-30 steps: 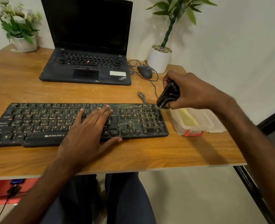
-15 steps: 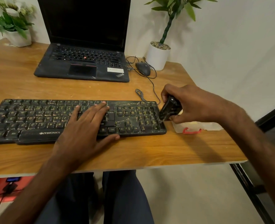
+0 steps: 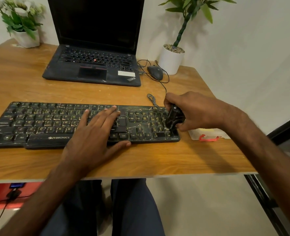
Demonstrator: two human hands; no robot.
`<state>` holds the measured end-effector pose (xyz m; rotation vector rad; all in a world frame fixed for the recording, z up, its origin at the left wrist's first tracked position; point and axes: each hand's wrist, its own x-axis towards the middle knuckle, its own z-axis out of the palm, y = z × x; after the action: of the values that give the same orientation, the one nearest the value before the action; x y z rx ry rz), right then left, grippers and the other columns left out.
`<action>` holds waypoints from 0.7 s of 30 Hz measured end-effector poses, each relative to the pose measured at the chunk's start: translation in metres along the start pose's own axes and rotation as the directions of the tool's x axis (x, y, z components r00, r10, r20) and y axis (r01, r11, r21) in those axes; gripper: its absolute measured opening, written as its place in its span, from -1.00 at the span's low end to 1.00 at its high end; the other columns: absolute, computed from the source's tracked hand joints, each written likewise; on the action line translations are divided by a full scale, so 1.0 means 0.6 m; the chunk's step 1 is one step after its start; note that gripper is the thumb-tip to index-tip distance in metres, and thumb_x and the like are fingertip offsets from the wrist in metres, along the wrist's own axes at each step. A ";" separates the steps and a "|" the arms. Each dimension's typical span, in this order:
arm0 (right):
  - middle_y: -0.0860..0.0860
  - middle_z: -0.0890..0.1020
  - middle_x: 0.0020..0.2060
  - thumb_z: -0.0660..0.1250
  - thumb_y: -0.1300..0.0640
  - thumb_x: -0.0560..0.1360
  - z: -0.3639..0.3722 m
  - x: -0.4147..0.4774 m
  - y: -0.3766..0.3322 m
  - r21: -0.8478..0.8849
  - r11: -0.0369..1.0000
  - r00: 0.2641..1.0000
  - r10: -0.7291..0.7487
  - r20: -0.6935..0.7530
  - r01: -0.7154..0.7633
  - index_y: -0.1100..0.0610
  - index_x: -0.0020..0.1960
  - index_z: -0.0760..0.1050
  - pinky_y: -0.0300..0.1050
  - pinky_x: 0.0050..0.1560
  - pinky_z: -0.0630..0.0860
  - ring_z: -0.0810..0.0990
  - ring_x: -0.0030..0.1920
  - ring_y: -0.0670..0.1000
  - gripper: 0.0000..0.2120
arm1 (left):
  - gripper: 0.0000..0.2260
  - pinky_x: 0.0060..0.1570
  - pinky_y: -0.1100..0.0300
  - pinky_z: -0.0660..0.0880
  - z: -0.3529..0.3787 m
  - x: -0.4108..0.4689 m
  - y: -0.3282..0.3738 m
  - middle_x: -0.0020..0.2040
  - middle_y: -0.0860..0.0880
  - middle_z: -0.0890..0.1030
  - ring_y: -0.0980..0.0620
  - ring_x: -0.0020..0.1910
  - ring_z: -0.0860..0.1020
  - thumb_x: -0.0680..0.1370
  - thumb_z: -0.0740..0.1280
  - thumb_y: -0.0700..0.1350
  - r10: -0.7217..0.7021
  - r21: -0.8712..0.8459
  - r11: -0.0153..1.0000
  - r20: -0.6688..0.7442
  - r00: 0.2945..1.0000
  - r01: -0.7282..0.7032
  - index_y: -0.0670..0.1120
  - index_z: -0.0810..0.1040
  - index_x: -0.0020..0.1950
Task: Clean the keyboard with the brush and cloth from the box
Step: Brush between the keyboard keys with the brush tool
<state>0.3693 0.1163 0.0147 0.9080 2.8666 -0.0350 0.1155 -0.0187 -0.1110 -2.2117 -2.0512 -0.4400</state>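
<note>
A dusty black keyboard (image 3: pixel 38 123) lies across the wooden desk (image 3: pixel 157 159). My left hand (image 3: pixel 93 133) rests flat on its keys right of the middle, fingers straight and thumb off the front edge. My right hand (image 3: pixel 197 111) grips a small black brush (image 3: pixel 174 118), whose lower end touches the number pad at the keyboard's right end. The clear plastic box (image 3: pixel 209 135) with a red latch sits just right of the keyboard, mostly hidden under my right wrist. No cloth can be made out.
An open black laptop (image 3: pixel 93 65) stands behind the keyboard. A wired mouse (image 3: pixel 155 72) and a white potted plant (image 3: pixel 171 58) sit at the back right, a flower pot (image 3: pixel 26 38) at the back left. The desk's right edge lies close to the box.
My right hand has brought the brush down from above the box's corner onto the number pad. My left hand has stayed flat on the keys.
</note>
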 end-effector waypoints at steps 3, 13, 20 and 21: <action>-0.03 0.55 -0.10 0.53 0.06 0.34 0.002 0.013 0.016 -0.190 0.979 0.997 0.066 -0.048 -0.074 -0.09 0.06 0.19 -0.02 -0.23 0.50 0.49 -0.15 0.03 -0.46 | -0.14 0.50 -0.14 -0.01 -0.001 0.000 -0.001 0.58 -0.06 0.23 0.03 0.51 0.26 0.50 -0.05 0.52 0.001 -0.004 1.000 -0.007 1.000 -0.001 -0.06 0.18 0.58; -0.08 0.59 -0.13 0.57 0.13 0.32 0.014 0.053 0.032 0.196 0.980 0.970 0.019 -0.243 0.030 0.00 0.10 0.36 -0.06 -0.18 0.56 0.60 -0.14 -0.07 -0.52 | -0.23 0.49 -0.22 0.12 -0.010 -0.005 -0.002 0.57 -0.11 0.25 -0.07 0.53 0.25 0.59 -0.12 0.40 -0.088 -0.120 0.990 -0.120 0.989 0.073 -0.15 0.24 0.55; -0.11 0.58 -0.07 0.60 0.13 0.29 -0.011 0.086 0.009 0.383 0.924 0.997 -0.023 0.070 -0.005 0.03 0.12 0.42 -0.31 -0.26 0.52 0.58 -0.12 -0.17 -0.49 | -0.27 0.47 -0.30 0.16 -0.012 -0.003 -0.002 0.58 -0.17 0.22 -0.14 0.54 0.22 0.62 -0.11 0.36 -0.145 -0.182 0.977 -0.177 0.973 0.112 -0.18 0.25 0.52; -0.10 0.57 -0.07 0.60 0.11 0.29 -0.014 0.095 0.007 0.339 0.941 0.997 -0.010 0.076 -0.016 0.03 0.13 0.40 -0.31 -0.27 0.51 0.58 -0.11 -0.15 -0.49 | -0.27 0.47 -0.30 0.15 -0.012 -0.004 -0.003 0.58 -0.18 0.22 -0.14 0.54 0.22 0.62 -0.11 0.36 -0.145 -0.187 0.976 -0.180 0.973 0.111 -0.18 0.25 0.52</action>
<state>0.3245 0.1528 0.0154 0.9411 2.8347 -0.5686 0.1127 -0.0226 -0.1051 -2.0366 -2.1309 -0.8439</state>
